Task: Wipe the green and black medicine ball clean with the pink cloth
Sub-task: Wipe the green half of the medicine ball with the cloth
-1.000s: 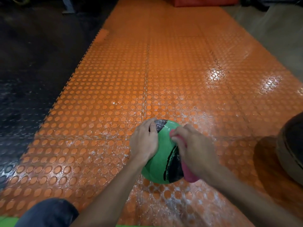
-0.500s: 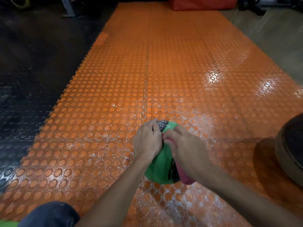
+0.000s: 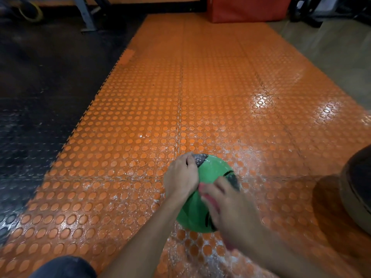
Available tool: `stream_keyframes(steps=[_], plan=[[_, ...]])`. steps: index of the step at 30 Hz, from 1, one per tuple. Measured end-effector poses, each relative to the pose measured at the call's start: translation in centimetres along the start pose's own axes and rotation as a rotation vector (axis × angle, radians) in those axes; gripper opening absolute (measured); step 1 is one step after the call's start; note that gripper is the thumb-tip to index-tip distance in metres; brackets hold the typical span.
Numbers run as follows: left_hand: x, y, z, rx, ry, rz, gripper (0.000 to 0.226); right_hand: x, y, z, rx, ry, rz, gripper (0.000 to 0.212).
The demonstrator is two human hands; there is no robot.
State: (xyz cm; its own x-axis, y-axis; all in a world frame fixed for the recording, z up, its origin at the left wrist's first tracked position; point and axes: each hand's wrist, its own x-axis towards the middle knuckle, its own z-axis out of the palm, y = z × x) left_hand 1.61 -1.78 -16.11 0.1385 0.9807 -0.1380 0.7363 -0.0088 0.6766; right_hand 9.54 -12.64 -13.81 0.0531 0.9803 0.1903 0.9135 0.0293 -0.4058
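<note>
The green and black medicine ball point(image 3: 212, 173) sits on the orange studded floor mat point(image 3: 180, 109), low in the middle of the view. My left hand point(image 3: 180, 177) lies over the ball's upper left side, fingers curved round it and holding it still. My right hand point(image 3: 228, 207), blurred by motion, presses the pink cloth point(image 3: 204, 194) against the near right side of the ball. Only a small strip of the cloth shows under the fingers. The ball's underside is hidden.
A large dark ball point(image 3: 357, 189) rests at the right edge. Black rubber flooring point(image 3: 36, 97) lies left of the mat. A red box point(image 3: 247, 9) and a metal frame leg point(image 3: 84, 15) stand at the far end. My knee point(image 3: 64, 267) shows at bottom left.
My right hand with the cloth has slid from the ball's top down toward me along the right side, uncovering more green and a black patch. The left hand has stayed in place.
</note>
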Motion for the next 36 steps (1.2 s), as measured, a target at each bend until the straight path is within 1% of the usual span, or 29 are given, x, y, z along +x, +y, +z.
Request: stream_keyframes(steps=[1, 2, 3, 4, 5, 6, 7, 9, 11, 13, 15, 16, 17, 19, 20, 23, 25, 27, 28, 29, 30, 32, 33, 34, 35, 36], plan=[[0.3, 0.1, 0.0, -0.015, -0.002, -0.028, 0.037, -1.0, -0.3, 0.5, 0.001, -0.046, -0.049, 0.021], [0.5, 0.4, 0.0, -0.027, -0.003, -0.055, 0.036, -1.5, -0.2, 0.9, -0.003, -0.047, -0.098, 0.016], [0.7, 0.6, 0.1, -0.031, -0.006, -0.076, 0.035, -1.5, 0.2, 1.1, 0.000, -0.045, -0.107, 0.029], [0.8, 1.0, 0.2, -0.027, -0.010, -0.092, 0.034, -1.3, 0.7, 1.1, -0.002, -0.058, -0.089, 0.037], [0.9, 1.2, 0.3, -0.013, -0.021, -0.100, 0.034, -0.8, 1.2, 0.9, -0.013, -0.051, -0.080, 0.036], [1.1, 1.3, 0.3, 0.024, -0.039, -0.084, 0.036, -0.2, 1.4, 0.3, -0.021, -0.030, -0.081, 0.029], [1.3, 1.2, 0.3, 0.099, -0.059, -0.040, 0.041, 0.4, 1.6, -0.4, -0.030, -0.013, -0.058, 0.021], [1.7, 0.8, 0.2, 0.294, -0.084, 0.152, 0.050, 1.9, 2.6, -1.8, -0.017, 0.000, 0.052, 0.018], [2.0, 0.5, -0.1, 0.468, -0.072, 0.411, 0.049, 3.4, 4.4, -3.4, 0.136, -0.002, 0.204, 0.017], [2.2, 0.7, -0.2, 0.585, -0.061, 0.626, 0.051, 4.7, 6.7, -5.4, 0.397, 0.036, 0.378, 0.016], [2.8, 1.2, 0.2, 0.641, -0.097, 0.775, 0.054, 5.0, 9.0, -7.1, 0.758, 0.012, 0.510, 0.020], [3.2, 1.5, 0.5, 0.641, -0.134, 0.817, 0.055, 4.6, 10.1, -7.7, 0.905, -0.016, 0.545, 0.019], [3.6, 1.8, 0.8, 0.616, -0.172, 0.829, 0.054, 4.2, 11.1, -8.1, 0.987, -0.031, 0.554, 0.018], [3.9, 2.5, 1.5, 0.510, -0.205, 0.769, 0.056, 3.2, 12.3, -8.5, 1.003, -0.026, 0.544, 0.019], [3.9, 2.8, 1.9, 0.458, -0.185, 0.716, 0.057, 2.9, 12.7, -8.2, 0.989, 0.009, 0.549, 0.020], [3.7, 3.6, 2.4, 0.372, -0.066, 0.541, 0.055, 2.6, 13.4, -7.4, 0.941, 0.186, 0.593, 0.024], [4.1, 4.1, 1.7, 0.364, -0.020, 0.444, 0.046, 3.3, 12.8, -7.0, 0.899, 0.269, 0.567, 0.027], [5.1, 4.3, 0.8, 0.376, -0.004, 0.374, 0.040, 4.4, 11.2, -5.9, 0.811, 0.297, 0.465, 0.033], [5.5, 4.2, 0.6, 0.375, -0.018, 0.354, 0.039, 5.0, 10.0, -4.9, 0.748, 0.281, 0.404, 0.036], [5.8, 4.1, 0.6, 0.362, -0.049, 0.343, 0.040, 5.5, 8.5, -3.7, 0.653, 0.251, 0.329, 0.036], [5.8, 4.0, 0.7, 0.328, -0.086, 0.338, 0.040, 5.8, 7.3, -2.4, 0.504, 0.247, 0.235, 0.034], [5.5, 3.7, 1.0, 0.222, -0.118, 0.298, 0.041, 6.5, 6.5, 0.8, 0.253, 0.290, 0.054, 0.031], [5.1, 3.5, 1.1, 0.182, -0.097, 0.278, 0.042, 6.7, 6.9, 1.8, 0.190, 0.328, -0.003, 0.032], [4.7, 3.4, 1.2, 0.170, -0.068, 0.256, 0.043, 7.0, 7.6, 2.2, 0.206, 0.344, -0.008, 0.033], [4.5, 3.2, 1.4, 0.182, -0.036, 0.236, 0.043, 7.4, 8.2, 2.4, 0.280, 0.340, 0.028, 0.032], [4.2, 3.0, 1.7, 0.195, -0.008, 0.222, 0.043, 7.5, 9.0, 2.4, 0.394, 0.334, 0.113, 0.030]])
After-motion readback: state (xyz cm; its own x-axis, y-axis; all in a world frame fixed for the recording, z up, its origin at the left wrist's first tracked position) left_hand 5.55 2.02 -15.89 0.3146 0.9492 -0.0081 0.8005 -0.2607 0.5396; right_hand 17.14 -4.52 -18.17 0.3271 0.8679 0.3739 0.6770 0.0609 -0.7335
